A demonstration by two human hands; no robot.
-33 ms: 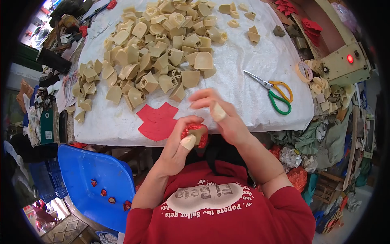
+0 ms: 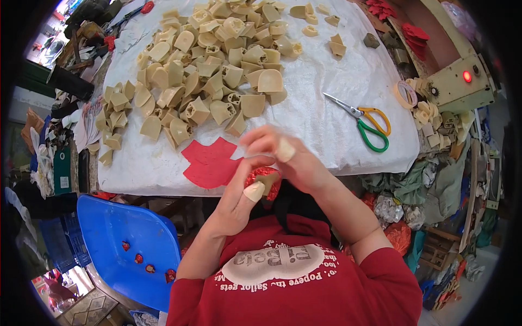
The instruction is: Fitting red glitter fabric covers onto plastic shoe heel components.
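My left hand (image 2: 236, 198) is closed around a beige shoe heel wrapped in shiny red material (image 2: 268, 183). A cream cover (image 2: 254, 191) sits on its thumb, pressed against the piece. Just above and to the right, my right hand (image 2: 291, 157) is raised with fingers loosely stretched and apart, slightly blurred; nothing shows in them. Its thumb also wears a cream cover. Beside my left hand, at the table's near edge, lies a flat red cut piece (image 2: 211, 163). A large pile of bare beige shoe heels (image 2: 215, 70) covers the table beyond.
Scissors (image 2: 361, 117) with yellow and green handles lie on the white-covered table (image 2: 321, 141) at right. A tape roll (image 2: 404, 95) stands near a machine box with a red light (image 2: 466, 76). Below left, a blue basin (image 2: 103, 239) holds several small red-wrapped pieces.
My right hand has shifted slightly left and down toward the left hand. The held heel has tilted a little. The whole view has moved slightly.
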